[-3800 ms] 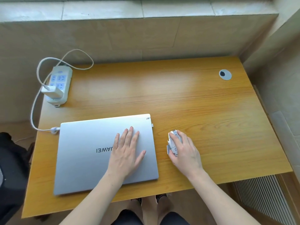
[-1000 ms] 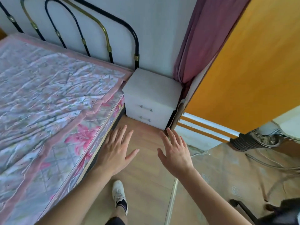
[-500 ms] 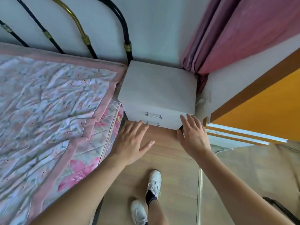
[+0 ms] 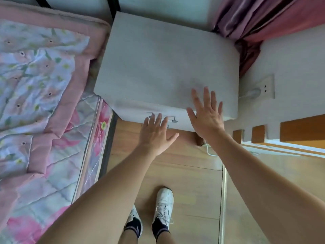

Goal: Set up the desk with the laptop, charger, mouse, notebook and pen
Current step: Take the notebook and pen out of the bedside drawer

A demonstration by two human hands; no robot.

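A white bedside cabinet [image 4: 158, 67] with a bare top stands right below me, its drawer front facing me. My left hand [image 4: 155, 133] is open, fingers spread, its fingertips at the metal handle [image 4: 173, 119] of the top drawer. My right hand [image 4: 206, 114] is open too, held flat over the cabinet's front right edge. Neither hand holds anything. The laptop, charger, mouse, notebook and pen are out of view.
A bed [image 4: 35, 103] with a pink floral quilt fills the left side. A pink curtain [image 4: 255, 23] hangs at the back right. A wall socket [image 4: 263, 87] with a white plug and cable sits right of the cabinet. My feet in white shoes [image 4: 163, 203] stand on wooden floor.
I have left the desk and turned to the bed. Within the last second I came closer to the white cabinet; both open hands moved forward to its front edge.
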